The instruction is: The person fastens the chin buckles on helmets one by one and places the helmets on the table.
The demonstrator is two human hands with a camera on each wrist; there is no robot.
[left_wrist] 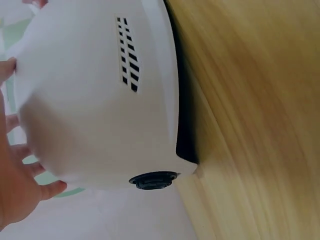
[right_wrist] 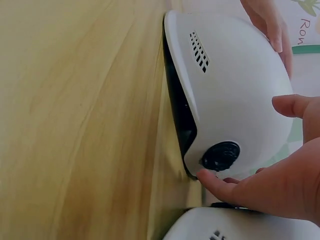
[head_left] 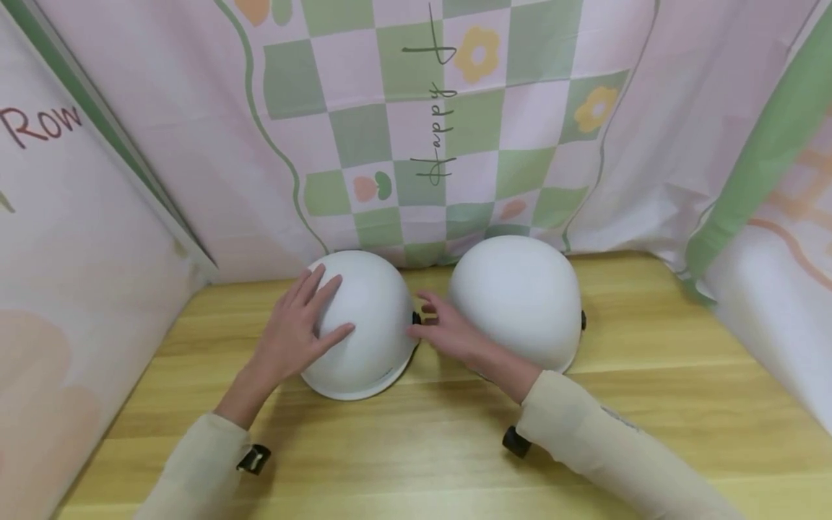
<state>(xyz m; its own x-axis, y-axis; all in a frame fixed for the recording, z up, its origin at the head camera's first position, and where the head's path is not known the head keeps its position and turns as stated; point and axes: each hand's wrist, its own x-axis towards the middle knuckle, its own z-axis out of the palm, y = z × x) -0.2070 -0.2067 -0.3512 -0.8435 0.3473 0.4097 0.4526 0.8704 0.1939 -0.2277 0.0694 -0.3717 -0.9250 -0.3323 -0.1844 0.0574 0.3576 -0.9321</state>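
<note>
A white helmet point(head_left: 367, 318) sits dome up on the table, left of centre. Vent slots point(left_wrist: 128, 55) and a black round knob point(left_wrist: 152, 180) show on its side in the left wrist view. My left hand point(head_left: 292, 332) rests on the dome's left side, fingers spread. At its right side is my right hand point(head_left: 448, 332), close to another black knob point(right_wrist: 221, 156). In the right wrist view one fingertip lies just below that knob, and another digit reaches toward the dome. The right hand's far fingers are partly hidden.
A second white helmet point(head_left: 516, 296) stands dome up just right of the first, behind my right forearm. Both stand on a wood-grain table point(head_left: 390, 462). A printed curtain point(head_left: 442, 130) hangs along the table's back edge, with pale printed fabric point(head_left: 65, 253) at the left.
</note>
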